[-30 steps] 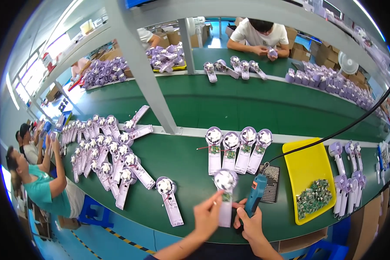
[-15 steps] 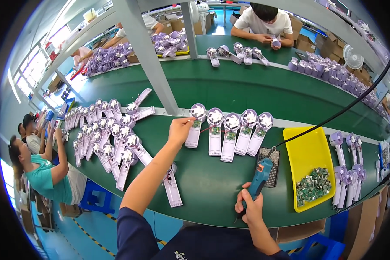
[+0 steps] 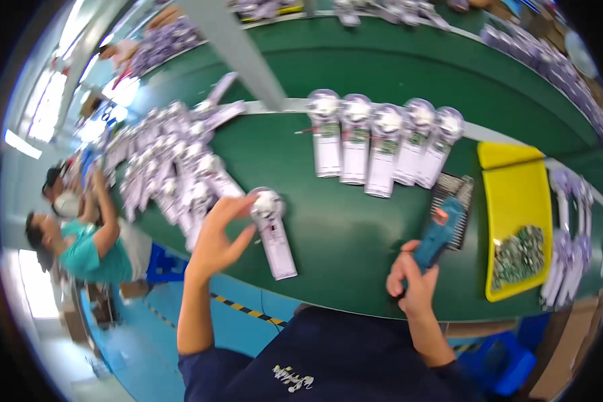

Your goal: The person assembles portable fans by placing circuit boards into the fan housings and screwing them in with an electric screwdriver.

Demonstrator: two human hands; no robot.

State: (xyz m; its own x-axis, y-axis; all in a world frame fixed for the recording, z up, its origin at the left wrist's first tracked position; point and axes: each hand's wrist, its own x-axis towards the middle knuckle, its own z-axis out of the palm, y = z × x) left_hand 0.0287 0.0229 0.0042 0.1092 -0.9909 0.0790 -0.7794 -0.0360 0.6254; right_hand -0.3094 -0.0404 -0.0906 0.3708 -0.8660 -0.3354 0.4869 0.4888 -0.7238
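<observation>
Evidently the left hand (image 3: 214, 240), thumb and fingers parted, was at the head of a lone lavender fan body (image 3: 275, 238), well left of the yellow tray (image 3: 516, 194); contact was unclear. Nearer the tray, the right hand (image 3: 414, 278) clasped a teal screwdriver (image 3: 441, 234). An off-centre pinch could have made the fan body slip.

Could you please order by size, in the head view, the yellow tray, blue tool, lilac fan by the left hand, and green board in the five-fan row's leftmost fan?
1. Yellow tray
2. Lilac fan and blue tool: too alike to rank, as the right hand partly hides the tool
3. Green board
</observation>
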